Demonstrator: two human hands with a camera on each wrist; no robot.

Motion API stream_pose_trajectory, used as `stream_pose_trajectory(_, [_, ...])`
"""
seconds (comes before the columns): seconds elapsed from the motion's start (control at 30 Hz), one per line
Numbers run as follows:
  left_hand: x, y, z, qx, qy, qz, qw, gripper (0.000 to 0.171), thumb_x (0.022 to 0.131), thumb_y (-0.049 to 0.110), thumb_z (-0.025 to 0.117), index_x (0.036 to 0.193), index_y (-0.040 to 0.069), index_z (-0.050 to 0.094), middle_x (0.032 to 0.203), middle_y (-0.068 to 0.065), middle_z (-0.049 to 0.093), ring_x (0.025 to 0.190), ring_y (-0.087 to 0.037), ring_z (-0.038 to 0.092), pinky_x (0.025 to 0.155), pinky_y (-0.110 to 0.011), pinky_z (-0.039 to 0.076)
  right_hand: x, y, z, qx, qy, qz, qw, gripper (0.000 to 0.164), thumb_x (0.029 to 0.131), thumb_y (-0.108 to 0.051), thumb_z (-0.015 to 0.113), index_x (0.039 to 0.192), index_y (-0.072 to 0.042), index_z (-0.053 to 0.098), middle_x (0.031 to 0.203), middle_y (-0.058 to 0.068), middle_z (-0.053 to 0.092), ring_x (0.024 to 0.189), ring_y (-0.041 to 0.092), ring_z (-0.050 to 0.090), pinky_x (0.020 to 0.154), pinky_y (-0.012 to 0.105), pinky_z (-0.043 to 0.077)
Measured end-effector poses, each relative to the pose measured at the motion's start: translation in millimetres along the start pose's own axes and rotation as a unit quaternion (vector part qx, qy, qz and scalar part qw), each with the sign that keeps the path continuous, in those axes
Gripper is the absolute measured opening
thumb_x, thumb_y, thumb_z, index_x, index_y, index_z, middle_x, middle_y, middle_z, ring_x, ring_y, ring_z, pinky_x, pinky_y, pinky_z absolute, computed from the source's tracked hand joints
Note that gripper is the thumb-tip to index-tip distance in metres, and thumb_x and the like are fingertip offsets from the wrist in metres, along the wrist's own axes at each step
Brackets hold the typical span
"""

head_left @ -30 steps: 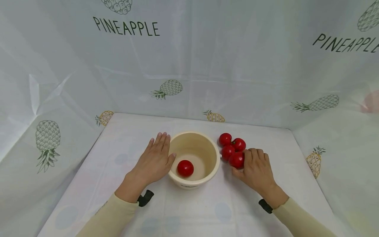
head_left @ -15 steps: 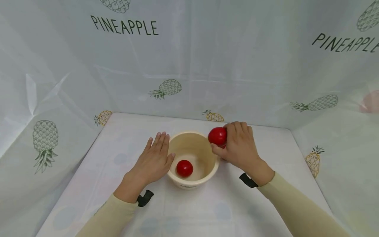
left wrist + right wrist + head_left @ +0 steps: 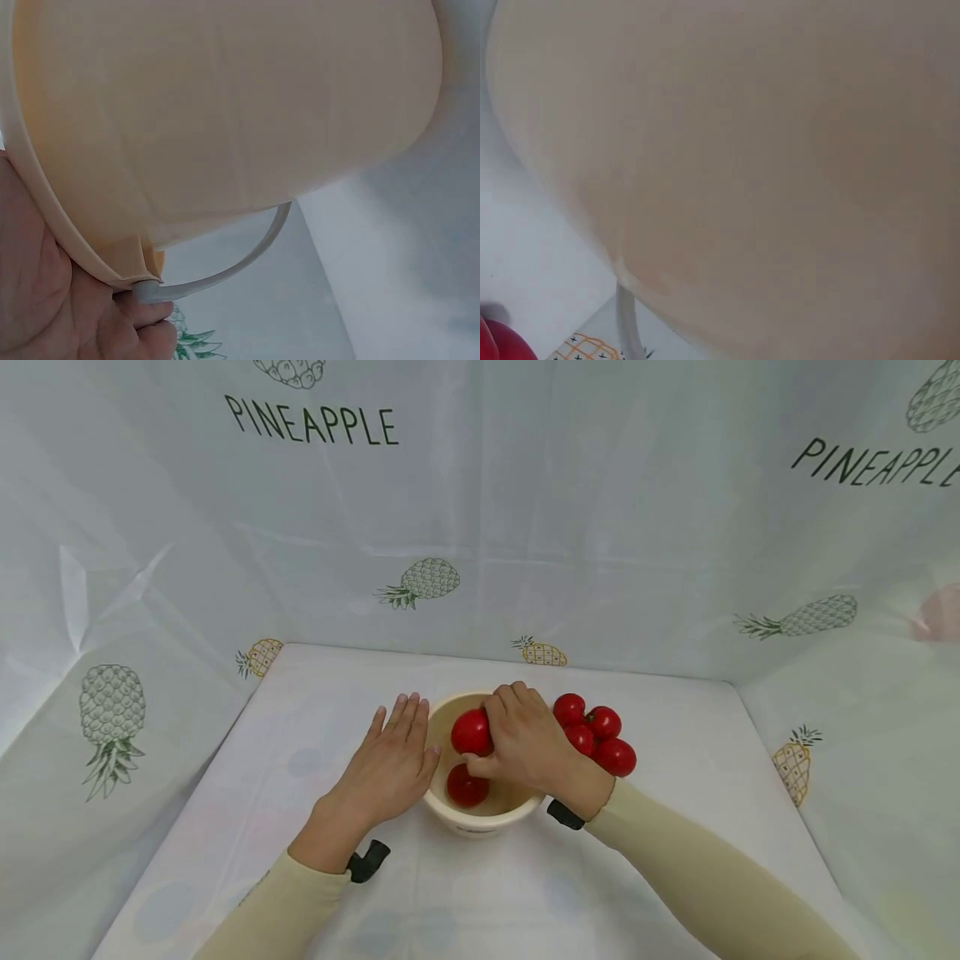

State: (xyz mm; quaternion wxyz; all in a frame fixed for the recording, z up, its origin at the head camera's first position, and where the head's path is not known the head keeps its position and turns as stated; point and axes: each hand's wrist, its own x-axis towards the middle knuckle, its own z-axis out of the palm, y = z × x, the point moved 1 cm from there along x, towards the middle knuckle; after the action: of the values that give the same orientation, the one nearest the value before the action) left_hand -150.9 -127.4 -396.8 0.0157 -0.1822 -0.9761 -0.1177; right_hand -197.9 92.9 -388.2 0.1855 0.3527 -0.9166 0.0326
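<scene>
A cream plastic bucket [image 3: 480,823] with a pale handle [image 3: 232,268] stands mid-table. My left hand [image 3: 390,768] lies along its left rim with straight fingers; in the left wrist view the palm touches the rim beside the handle's joint. Inside the bucket, one red tomato [image 3: 467,788] lies at the bottom. My right hand [image 3: 525,739] reaches over the bucket's right rim and grips another red tomato [image 3: 470,732] within the opening, above the first. Right of the bucket sit several more red tomatoes [image 3: 617,757], partly behind the right wrist. The bucket wall [image 3: 727,150] fills the right wrist view.
A white table [image 3: 360,893] with a pale dotted cover carries everything. Hanging sheets [image 3: 600,527] printed with pineapples enclose its back and sides. Each wrist wears a black strap [image 3: 367,862].
My right hand has lifted a tomato from the group on the right and carried it left, over the rim into the bucket's opening. The left hand stays at the rim.
</scene>
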Motion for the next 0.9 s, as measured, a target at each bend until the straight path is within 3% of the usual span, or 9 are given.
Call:
stream_pose_trajectory(0.3, [-0.2,0.4,-1.5,0.005,0.002,0.001,1.0000,0.070,0.111,0.036,0.046,0.162,-0.009,0.028,0.170,-0.026,0.027,0.161,-0.042,0.020,0.130,-0.062,0.015,0,-1,12,-0.014,-0.020,-0.004,1.000,0.060,0.086,-0.056,0.064,0.115,-0.004,0.063,0.103,0.010,0.066,0.096,0.026,0.057,0.085,0.037,0.053])
stream_pose_trajectory(0.9, [-1.0,0.6,-0.9,-0.008,0.005,0.000,1.0000,0.070,0.111,0.036,0.045,0.162,-0.009,0.028,0.170,-0.027,0.027,0.161,-0.042,0.020,0.130,-0.061,0.016,0,-3,14,-0.044,-0.039,-0.005,0.998,0.056,0.090,-0.054,0.065,0.112,-0.004,0.063,0.101,0.011,0.066,0.095,0.027,0.057,0.085,0.039,0.049])
